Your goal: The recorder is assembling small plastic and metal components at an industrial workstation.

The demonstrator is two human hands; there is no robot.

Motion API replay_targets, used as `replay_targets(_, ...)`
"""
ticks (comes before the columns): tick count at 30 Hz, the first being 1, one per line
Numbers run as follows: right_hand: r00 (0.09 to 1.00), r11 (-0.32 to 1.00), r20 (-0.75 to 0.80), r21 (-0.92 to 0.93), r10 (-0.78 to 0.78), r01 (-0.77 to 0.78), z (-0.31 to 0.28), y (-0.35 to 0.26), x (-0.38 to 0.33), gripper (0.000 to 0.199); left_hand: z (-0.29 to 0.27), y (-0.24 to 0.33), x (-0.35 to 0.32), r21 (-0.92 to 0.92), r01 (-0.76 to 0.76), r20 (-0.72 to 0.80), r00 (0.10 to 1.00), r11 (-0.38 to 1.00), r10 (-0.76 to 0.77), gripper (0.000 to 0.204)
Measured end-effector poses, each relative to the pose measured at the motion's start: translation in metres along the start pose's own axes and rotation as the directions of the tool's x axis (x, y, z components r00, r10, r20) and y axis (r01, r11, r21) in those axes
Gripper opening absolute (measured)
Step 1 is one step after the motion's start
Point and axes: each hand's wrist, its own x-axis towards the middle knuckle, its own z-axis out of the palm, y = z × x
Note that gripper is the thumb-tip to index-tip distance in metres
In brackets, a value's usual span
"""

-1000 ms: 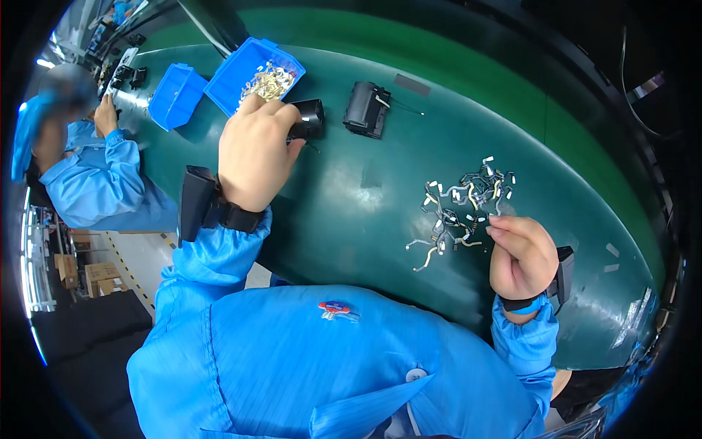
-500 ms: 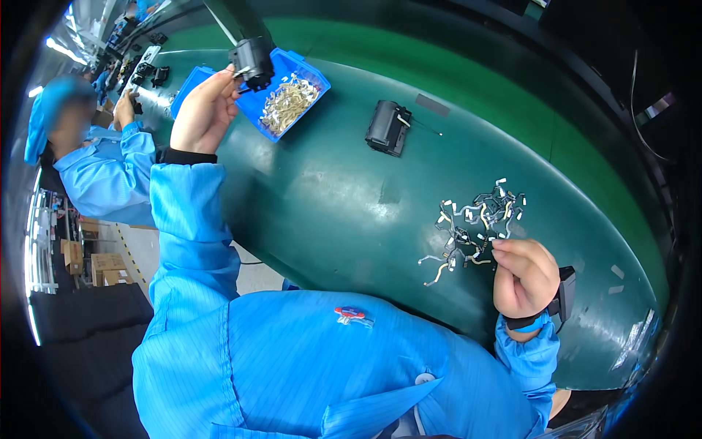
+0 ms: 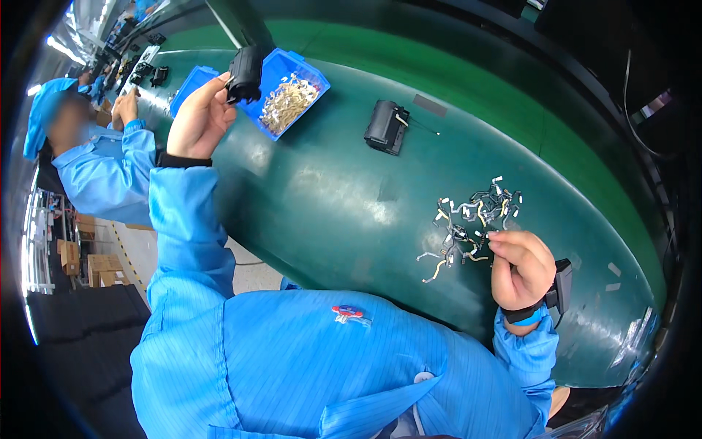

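My left hand (image 3: 201, 121) is raised at the upper left, with fingers closed on the edge of a black plastic housing (image 3: 245, 74). The housing hangs in front of a blue bin (image 3: 320, 91) that holds many small pale cables (image 3: 287, 104). At the right, my right hand (image 3: 523, 269) is closed in a pinch beside a loose pile of short cables (image 3: 468, 227) with white connectors. A white connector end shows at its fingertips. A second black housing (image 3: 386, 127) lies on the table between the hands, a thin wire sticking out to its right.
The green table (image 3: 314, 212) curves across the view. A second blue bin (image 3: 191, 86) stands behind my left hand. To the left a co-worker (image 3: 102, 161) in blue sits at the same table, near black parts. A dark pole (image 3: 245, 25) rises behind the bin.
The black housing in my left hand has turned, showing more of its smooth dark side. My right hand has shifted slightly up and left by the cable pile, still pinched.
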Motion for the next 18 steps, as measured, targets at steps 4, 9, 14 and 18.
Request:
replay_targets(4,1.0,1.0,-0.008,0.009,0.003,-0.003,0.001,0.0,0.001,0.023,0.014,0.008,-0.001,-0.06,0.002,0.021,1.0,0.998,0.0,0.016)
replay_targets(9,1.0,1.0,-0.002,0.013,0.004,-0.004,0.001,0.0,0.003,0.023,0.047,0.012,-0.025,0.196,-0.25,-0.039,0.964,0.948,0.263,0.027)
replay_targets(14,1.0,1.0,0.006,0.008,0.006,-0.006,0.0,0.001,-0.001,0.023,0.151,-0.011,-0.097,0.31,-0.95,0.914,0.291,-0.024,0.283,0.022)
replay_targets(18,1.0,1.0,-0.002,0.012,-0.013,0.013,-0.001,-0.002,0.001,0.024,0.168,-0.053,-0.109,0.3,-0.949,0.941,0.278,-0.095,0.191,0.027)
